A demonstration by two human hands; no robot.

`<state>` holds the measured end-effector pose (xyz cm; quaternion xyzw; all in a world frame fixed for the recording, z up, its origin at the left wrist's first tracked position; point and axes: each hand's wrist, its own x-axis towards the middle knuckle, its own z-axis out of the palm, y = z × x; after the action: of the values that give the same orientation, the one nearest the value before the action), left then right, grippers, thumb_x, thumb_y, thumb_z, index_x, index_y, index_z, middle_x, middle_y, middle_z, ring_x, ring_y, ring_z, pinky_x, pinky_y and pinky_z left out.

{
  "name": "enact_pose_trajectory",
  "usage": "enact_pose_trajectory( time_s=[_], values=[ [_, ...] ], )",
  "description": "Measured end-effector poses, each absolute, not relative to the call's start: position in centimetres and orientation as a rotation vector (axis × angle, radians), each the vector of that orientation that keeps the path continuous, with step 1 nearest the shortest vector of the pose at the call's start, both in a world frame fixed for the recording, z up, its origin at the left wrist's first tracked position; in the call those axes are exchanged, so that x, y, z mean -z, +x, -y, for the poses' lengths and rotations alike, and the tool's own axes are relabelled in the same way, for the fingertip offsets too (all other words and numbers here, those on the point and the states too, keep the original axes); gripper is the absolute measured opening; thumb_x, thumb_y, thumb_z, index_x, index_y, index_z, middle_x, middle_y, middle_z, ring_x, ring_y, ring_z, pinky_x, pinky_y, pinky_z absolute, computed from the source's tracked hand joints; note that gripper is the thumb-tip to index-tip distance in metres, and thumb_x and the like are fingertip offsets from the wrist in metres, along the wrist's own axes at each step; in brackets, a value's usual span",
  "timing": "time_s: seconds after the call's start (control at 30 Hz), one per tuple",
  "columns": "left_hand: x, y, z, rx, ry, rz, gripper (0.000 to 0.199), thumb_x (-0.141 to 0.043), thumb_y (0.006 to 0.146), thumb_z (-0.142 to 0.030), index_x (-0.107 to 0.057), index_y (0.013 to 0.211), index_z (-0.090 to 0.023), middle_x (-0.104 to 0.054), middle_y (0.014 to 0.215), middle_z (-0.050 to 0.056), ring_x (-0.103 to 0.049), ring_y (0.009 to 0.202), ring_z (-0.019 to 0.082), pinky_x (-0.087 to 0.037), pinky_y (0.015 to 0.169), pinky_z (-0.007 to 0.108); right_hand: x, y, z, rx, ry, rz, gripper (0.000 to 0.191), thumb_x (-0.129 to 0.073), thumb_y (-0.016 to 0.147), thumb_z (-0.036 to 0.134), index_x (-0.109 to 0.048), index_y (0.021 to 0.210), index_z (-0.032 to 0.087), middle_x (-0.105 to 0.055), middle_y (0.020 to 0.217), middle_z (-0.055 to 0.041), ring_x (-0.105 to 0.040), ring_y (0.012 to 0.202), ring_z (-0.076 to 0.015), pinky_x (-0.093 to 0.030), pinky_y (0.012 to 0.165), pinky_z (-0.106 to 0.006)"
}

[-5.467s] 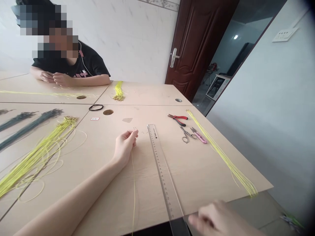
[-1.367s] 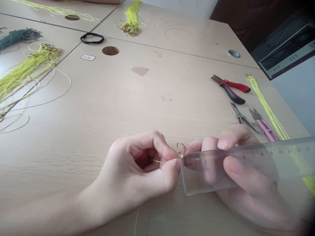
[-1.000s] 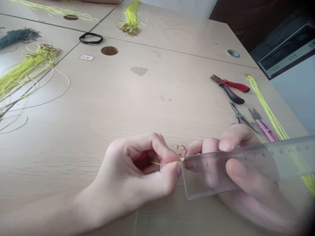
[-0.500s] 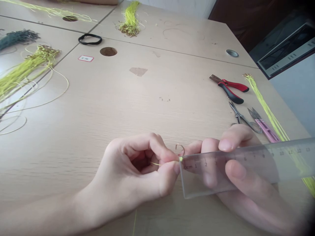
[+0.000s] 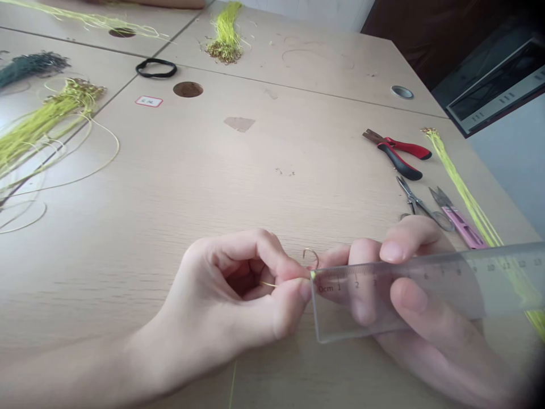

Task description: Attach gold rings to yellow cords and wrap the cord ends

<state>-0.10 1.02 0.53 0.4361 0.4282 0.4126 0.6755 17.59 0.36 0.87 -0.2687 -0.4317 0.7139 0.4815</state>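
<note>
My left hand [image 5: 225, 289] pinches a thin yellow cord [image 5: 270, 283] between thumb and forefinger. A small gold wire hook [image 5: 311, 258] rises just beyond those fingertips, and the cord's tip [image 5: 313, 275] sits at the zero mark of a clear plastic ruler [image 5: 447, 278]. My right hand [image 5: 430, 346] grips that ruler, its fingers partly visible through the plastic. A loose strand of cord [image 5: 233, 383] hangs below my left hand, partly hidden by it.
On the right lie red-and-black pliers [image 5: 395, 153], steel scissors [image 5: 419, 204], pink-handled snips [image 5: 457, 216] and a yellow cord bundle [image 5: 464, 190]. More bundles [image 5: 38, 128] lie at the left, near a black elastic band [image 5: 156, 68]. The desk has round grommet holes.
Compared with the oldest frame, the ruler has left the table and is in my right hand, beside the cord. Over the last second, my hands have barely moved.
</note>
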Motion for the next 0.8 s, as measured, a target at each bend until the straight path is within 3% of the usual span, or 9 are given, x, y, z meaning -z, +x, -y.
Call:
enact_pose_trajectory(
  time_s=[0.2, 0.43, 0.6, 0.8],
  values=[
    [-0.37, -0.33, -0.93, -0.910, 0.948, -0.948, 0.016, -0.070, 0.062, -0.011, -0.057, 0.056, -0.019, -0.050, 0.052, -0.003, -0.037, 0.046, 0.007, -0.029, 0.040, 0.017, -0.86, 17.47, -0.41, -1.714, -0.671, 1.054, 0.012, -0.048, 0.088, 0.015, -0.051, 0.092, 0.027, -0.061, 0.070, 0.0012, -0.062, 0.096, -0.0136, -0.052, 0.088, -0.032],
    [-0.29, -0.33, -1.12, -0.913, 0.986, -0.927, 0.015, -0.069, 0.070, -0.023, -0.059, 0.059, -0.021, -0.046, 0.051, -0.004, -0.033, 0.045, 0.008, -0.026, 0.039, 0.018, -0.91, 17.25, -0.35, -1.702, -0.680, 1.040, 0.013, -0.050, 0.088, 0.014, -0.051, 0.091, 0.026, -0.061, 0.068, 0.0012, -0.063, 0.096, -0.0130, -0.052, 0.088, -0.032],
    [-0.39, -0.43, -1.12, -0.908, 0.949, -0.902, 0.014, -0.071, 0.066, -0.016, -0.059, 0.059, -0.020, -0.047, 0.052, -0.004, -0.035, 0.047, 0.008, -0.028, 0.042, 0.019, -1.29, 17.18, -0.29, -1.720, -0.686, 1.000, 0.014, -0.052, 0.086, 0.013, -0.052, 0.088, 0.027, -0.062, 0.067, 0.0027, -0.064, 0.089, -0.0133, -0.053, 0.087, -0.037],
    [-0.40, -0.32, -0.95, -0.940, 0.924, -0.913, 0.015, -0.073, 0.063, -0.014, -0.060, 0.058, -0.020, -0.049, 0.052, -0.003, -0.034, 0.047, 0.009, -0.026, 0.041, 0.020, -1.34, 17.18, -0.42, -1.731, -0.692, 1.038, 0.014, -0.054, 0.086, 0.015, -0.051, 0.088, 0.028, -0.066, 0.073, 0.0025, -0.064, 0.097, -0.0112, -0.053, 0.087, -0.029]
  ],
)
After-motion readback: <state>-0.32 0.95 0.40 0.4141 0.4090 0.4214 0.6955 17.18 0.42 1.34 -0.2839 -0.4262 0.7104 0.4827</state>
